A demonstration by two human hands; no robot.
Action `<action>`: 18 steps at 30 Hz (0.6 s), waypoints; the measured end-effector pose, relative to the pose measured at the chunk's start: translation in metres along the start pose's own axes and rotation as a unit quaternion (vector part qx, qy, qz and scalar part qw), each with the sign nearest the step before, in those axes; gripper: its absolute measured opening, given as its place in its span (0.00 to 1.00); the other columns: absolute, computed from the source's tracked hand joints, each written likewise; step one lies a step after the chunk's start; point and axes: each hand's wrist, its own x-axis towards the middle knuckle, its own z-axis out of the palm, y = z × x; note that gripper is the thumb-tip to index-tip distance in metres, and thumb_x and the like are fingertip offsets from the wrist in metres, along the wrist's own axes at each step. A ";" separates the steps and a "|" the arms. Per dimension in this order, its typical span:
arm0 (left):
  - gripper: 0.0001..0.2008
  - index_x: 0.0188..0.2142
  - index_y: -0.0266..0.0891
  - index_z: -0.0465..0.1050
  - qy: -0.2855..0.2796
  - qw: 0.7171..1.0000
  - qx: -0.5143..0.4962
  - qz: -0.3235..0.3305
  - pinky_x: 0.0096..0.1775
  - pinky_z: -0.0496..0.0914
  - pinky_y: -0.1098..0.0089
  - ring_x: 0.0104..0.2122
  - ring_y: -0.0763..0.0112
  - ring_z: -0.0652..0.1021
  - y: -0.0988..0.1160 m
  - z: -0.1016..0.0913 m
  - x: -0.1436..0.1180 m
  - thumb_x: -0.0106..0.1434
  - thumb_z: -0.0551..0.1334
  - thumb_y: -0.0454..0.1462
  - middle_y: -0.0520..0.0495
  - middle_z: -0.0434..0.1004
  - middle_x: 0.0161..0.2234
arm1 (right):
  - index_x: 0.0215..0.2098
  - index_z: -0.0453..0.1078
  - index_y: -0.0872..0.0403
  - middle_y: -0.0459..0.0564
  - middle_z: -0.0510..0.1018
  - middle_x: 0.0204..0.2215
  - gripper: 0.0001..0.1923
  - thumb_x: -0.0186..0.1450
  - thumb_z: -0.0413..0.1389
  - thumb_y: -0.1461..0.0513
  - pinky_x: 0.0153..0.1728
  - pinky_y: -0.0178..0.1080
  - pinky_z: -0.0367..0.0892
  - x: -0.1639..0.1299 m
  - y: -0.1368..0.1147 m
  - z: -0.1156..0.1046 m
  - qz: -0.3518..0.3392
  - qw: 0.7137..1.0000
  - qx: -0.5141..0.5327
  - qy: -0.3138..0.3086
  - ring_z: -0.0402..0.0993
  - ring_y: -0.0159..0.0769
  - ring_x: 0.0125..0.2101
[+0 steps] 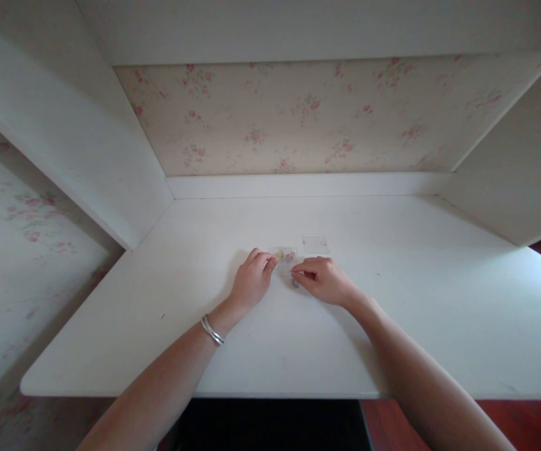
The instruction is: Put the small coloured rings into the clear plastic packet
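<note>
A small clear plastic box [285, 252] rests on the white desk, with small yellowish and pinkish pieces inside. My left hand [254, 275] grips the left side of this box between thumb and fingers. Just right of the box, my right hand [321, 279] is closed in a pinch low over the desk; whatever its fingertips hold is too small to name. A little dark grey piece [295, 283] shows under those fingertips; I cannot tell whether they touch it. Behind my right hand lies a flat, clear rectangular piece [315, 243] that looks like a lid.
The white desk [270, 351] has side panels and an overhead panel [326, 31] around it. Flowered wallpaper [308, 119] covers the back wall. A small dark mark [163, 316] is on the desk at left. Something black [270, 426] sits below the front edge.
</note>
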 end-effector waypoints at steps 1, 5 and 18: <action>0.15 0.36 0.39 0.69 -0.002 1.000 0.000 -0.001 0.38 0.66 0.71 0.35 0.72 0.72 -0.001 0.000 0.000 0.67 0.48 0.44 0.49 0.70 0.36 | 0.32 0.75 0.52 0.45 0.74 0.22 0.09 0.62 0.52 0.63 0.27 0.31 0.56 0.000 0.000 0.000 0.002 1.000 0.002 0.002 0.65 0.28 0.24; 0.14 0.35 0.40 0.69 -0.015 1.000 -0.006 0.001 0.39 0.66 0.71 0.35 0.73 0.72 -0.002 0.003 0.001 0.67 0.49 0.44 0.50 0.70 0.35 | 0.32 0.76 0.52 0.45 0.74 0.22 0.09 0.62 0.52 0.63 0.27 0.31 0.56 0.001 0.001 0.002 0.004 1.000 0.007 0.011 0.65 0.27 0.23; 0.13 0.35 0.39 0.70 0.001 1.000 -0.028 0.002 0.39 0.66 0.70 0.37 0.71 0.72 -0.006 0.006 0.003 0.67 0.50 0.42 0.48 0.71 0.35 | 0.33 0.76 0.51 0.45 0.74 0.23 0.08 0.62 0.54 0.60 0.28 0.32 0.57 0.003 0.001 0.007 0.012 0.999 0.004 0.048 0.64 0.27 0.23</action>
